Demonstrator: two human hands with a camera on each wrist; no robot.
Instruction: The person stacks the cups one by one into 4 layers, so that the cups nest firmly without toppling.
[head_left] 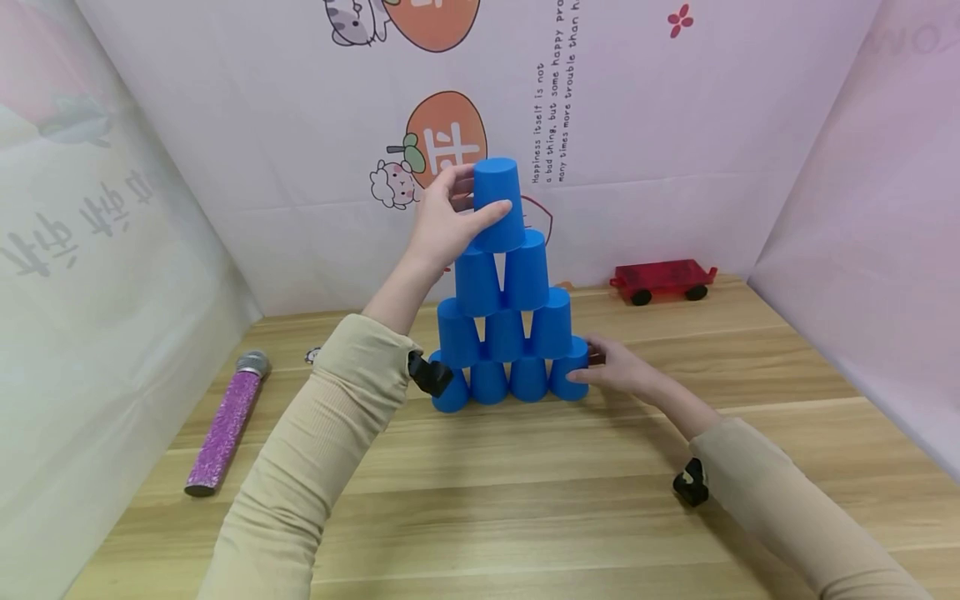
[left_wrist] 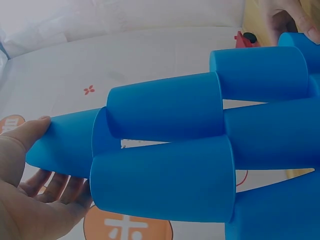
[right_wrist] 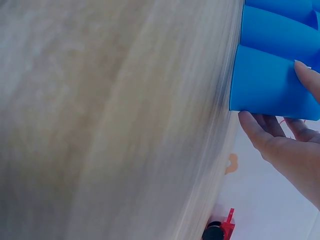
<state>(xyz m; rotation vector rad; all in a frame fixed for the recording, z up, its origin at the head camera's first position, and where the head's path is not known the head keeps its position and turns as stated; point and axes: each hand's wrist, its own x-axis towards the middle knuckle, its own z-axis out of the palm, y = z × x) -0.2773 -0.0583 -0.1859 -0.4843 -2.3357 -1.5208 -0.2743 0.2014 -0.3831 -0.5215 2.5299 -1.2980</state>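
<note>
Upside-down blue cups form a four-level pyramid on the wooden table, seen whole in the head view. My left hand [head_left: 446,221] grips the single top cup [head_left: 497,187], thumb across its front and fingers behind it. That cup sits over the two cups of the level below, its rim overlapping their bases in the left wrist view. Down at the bottom right, my right hand [head_left: 617,367] holds the end cup [right_wrist: 272,85], thumb on the near side and fingers around the far side. The leftmost bottom cup [head_left: 450,396] is partly hidden by the black left wrist camera.
A purple glitter microphone [head_left: 228,421] lies on the table [head_left: 480,508] at left. Near the back wall on the right stands a red toy wagon [head_left: 663,279] with black wheels. Printed white sheeting [head_left: 300,150] encloses the table at the back and sides.
</note>
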